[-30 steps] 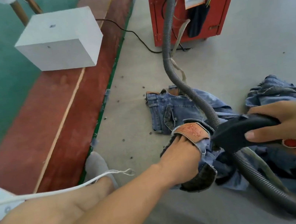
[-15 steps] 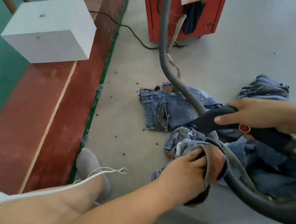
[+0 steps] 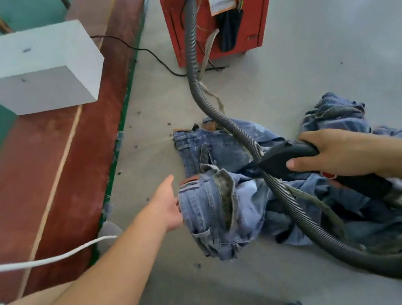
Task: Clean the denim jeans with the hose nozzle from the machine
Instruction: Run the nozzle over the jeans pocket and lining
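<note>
Grey concrete floor carries a crumpled heap of blue denim jeans, just in front of the red metal machine. From the machine a ribbed grey hose snakes across the denim and loops back to the black nozzle, which the right hand grips, fingers curled over its top, thumb beneath. Reaching out on a straight arm, the left hand holds the jeans' waistband edge, its fingers hidden behind the cloth.
</note>
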Demonstrator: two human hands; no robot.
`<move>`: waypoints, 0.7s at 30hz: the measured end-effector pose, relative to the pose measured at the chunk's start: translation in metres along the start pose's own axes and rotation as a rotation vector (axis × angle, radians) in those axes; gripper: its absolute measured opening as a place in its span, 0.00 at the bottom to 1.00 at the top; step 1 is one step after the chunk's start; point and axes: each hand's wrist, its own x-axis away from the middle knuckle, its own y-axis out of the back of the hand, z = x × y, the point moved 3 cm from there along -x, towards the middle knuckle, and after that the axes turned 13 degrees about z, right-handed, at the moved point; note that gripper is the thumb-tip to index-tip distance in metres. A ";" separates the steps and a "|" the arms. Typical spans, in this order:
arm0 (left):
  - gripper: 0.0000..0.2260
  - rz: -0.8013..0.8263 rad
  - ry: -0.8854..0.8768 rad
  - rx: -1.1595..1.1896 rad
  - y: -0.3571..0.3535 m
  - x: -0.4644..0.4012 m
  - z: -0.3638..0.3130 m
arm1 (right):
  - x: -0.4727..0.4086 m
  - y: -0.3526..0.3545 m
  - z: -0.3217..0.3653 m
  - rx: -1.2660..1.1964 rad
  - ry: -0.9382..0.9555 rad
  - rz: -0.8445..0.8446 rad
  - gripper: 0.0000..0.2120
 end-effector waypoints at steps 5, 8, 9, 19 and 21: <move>0.35 -0.337 -0.263 -0.508 0.027 -0.029 0.005 | -0.006 -0.011 0.002 0.124 -0.019 -0.010 0.16; 0.40 -0.317 -0.240 -1.212 0.023 -0.043 0.031 | -0.013 -0.013 0.001 0.182 -0.026 -0.024 0.16; 0.42 -0.319 -0.171 -1.406 0.023 -0.048 0.048 | -0.015 -0.015 0.000 0.191 -0.024 -0.021 0.16; 0.02 -0.004 -0.216 -0.455 0.013 -0.045 0.037 | -0.019 -0.023 0.000 0.188 0.011 0.035 0.15; 0.02 0.137 -0.308 -0.198 -0.011 -0.027 0.017 | -0.007 -0.017 0.006 0.164 0.030 -0.004 0.15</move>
